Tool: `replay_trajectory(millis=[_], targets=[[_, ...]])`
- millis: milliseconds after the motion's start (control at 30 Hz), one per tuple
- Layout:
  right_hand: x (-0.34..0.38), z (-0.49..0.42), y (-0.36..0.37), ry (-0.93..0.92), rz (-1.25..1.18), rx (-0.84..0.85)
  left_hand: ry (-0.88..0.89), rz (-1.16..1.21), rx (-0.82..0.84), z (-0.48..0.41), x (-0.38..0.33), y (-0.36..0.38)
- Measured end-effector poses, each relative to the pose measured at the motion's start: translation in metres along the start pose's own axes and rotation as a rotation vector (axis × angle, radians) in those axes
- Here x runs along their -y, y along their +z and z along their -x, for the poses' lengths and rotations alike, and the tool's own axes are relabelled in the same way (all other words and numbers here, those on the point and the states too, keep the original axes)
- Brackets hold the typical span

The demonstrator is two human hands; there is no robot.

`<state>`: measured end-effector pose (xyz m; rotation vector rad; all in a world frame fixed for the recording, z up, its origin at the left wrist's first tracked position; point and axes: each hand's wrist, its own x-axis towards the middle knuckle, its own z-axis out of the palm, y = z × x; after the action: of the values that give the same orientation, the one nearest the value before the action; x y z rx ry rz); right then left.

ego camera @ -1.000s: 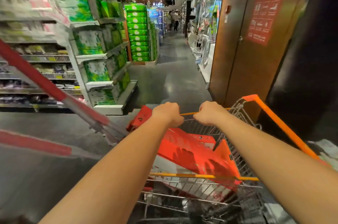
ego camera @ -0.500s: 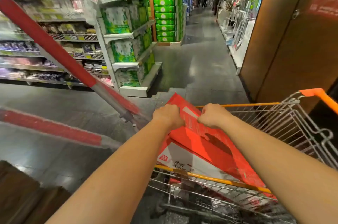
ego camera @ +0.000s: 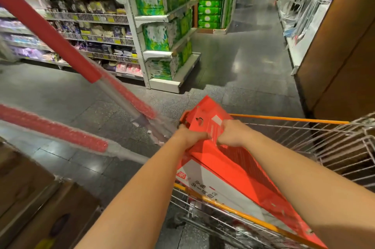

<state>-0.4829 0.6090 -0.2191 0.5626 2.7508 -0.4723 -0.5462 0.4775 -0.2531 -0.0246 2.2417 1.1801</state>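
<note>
left hand and right hand -- both curled round far end of red box, box tilted in wire cart

Both hands close on the raised end of a long red box, which lies slanted across a wire shopping cart with orange rims. The left hand is at its left edge and the right hand on its top face (fingers curled, tips hidden). Two red-sleeved poles slant leftward above the grey floor, near shelves of green packs.
</note>
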Motion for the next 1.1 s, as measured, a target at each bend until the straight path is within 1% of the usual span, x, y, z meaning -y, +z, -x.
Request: replay_trajectory(millis=[67, 200, 267, 300, 400, 500, 567, 633, 733, 800, 867, 1000, 1100], targets=[[-0.001, -0.003, 0.006, -0.018, 0.017, 0.038, -0.035, 0.102, 0.025, -0.002, 0.003, 0.006], [-0.001, -0.004, 0.011, -0.022, -0.001, 0.121, -0.048, 0.160, 0.022, 0.001, 0.000, 0.012], [-0.002, 0.000, 0.011, -0.019, -0.013, 0.124, -0.045, 0.187, 0.020, 0.006, -0.009, 0.015], [-0.003, 0.003, 0.011, -0.018, -0.020, 0.098, -0.045, 0.186, 0.025, 0.009, -0.016, 0.017], [-0.008, 0.011, 0.017, 0.025, -0.078, -0.065, 0.017, 0.172, 0.011, 0.012, -0.033, 0.022], [-0.011, 0.020, 0.029, 0.090, -0.190, -0.358, 0.100, 0.210, -0.013, 0.022, -0.046, 0.020], [-0.009, 0.028, 0.034, 0.121, -0.211, -0.521, 0.143, 0.197, -0.032, 0.028, -0.051, 0.021], [-0.009, 0.037, 0.031, 0.149, -0.220, -0.615, 0.192, 0.213, -0.051, 0.037, -0.054, 0.021], [-0.015, 0.055, 0.016, 0.184, -0.290, -0.675, 0.341, 0.334, -0.042, 0.034, -0.054, 0.030], [-0.023, 0.072, 0.003, 0.196, -0.338, -0.708, 0.384, 0.395, 0.016, 0.028, -0.054, 0.040], [-0.032, 0.090, -0.010, 0.207, -0.369, -0.748, 0.427, 0.421, 0.111, 0.044, -0.061, 0.048], [-0.054, 0.125, -0.035, 0.232, -0.466, -0.853, 0.538, 0.493, 0.372, 0.089, -0.084, 0.062], [-0.073, 0.148, -0.055, 0.230, -0.569, -0.963, 0.633, 0.504, 0.471, 0.111, -0.103, 0.075]])
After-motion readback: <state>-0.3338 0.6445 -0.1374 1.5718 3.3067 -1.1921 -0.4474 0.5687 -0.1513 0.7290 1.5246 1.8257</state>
